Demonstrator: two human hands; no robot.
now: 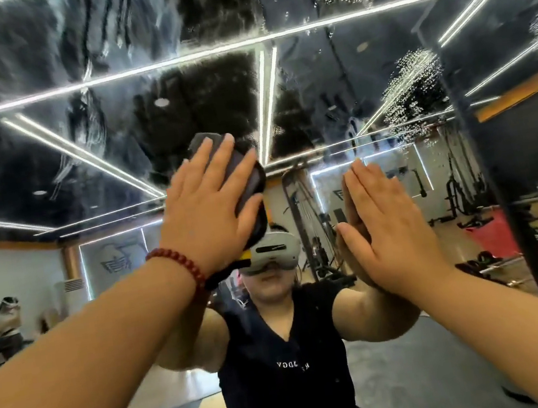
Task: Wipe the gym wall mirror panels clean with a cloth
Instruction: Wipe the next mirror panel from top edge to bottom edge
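Note:
The wall mirror fills the view, streaked with wet smears and droplets across its upper part. My left hand, with a red bead bracelet on the wrist, presses a dark grey cloth flat against the glass with straight fingers. My right hand lies flat on the mirror to the right of the cloth, fingers straight, holding nothing. Most of the cloth is hidden under my left palm.
A dark vertical post crosses the right side of the view. The mirror reflects me in a headset, gym machines, weights on the floor at the right, and another person at the far left.

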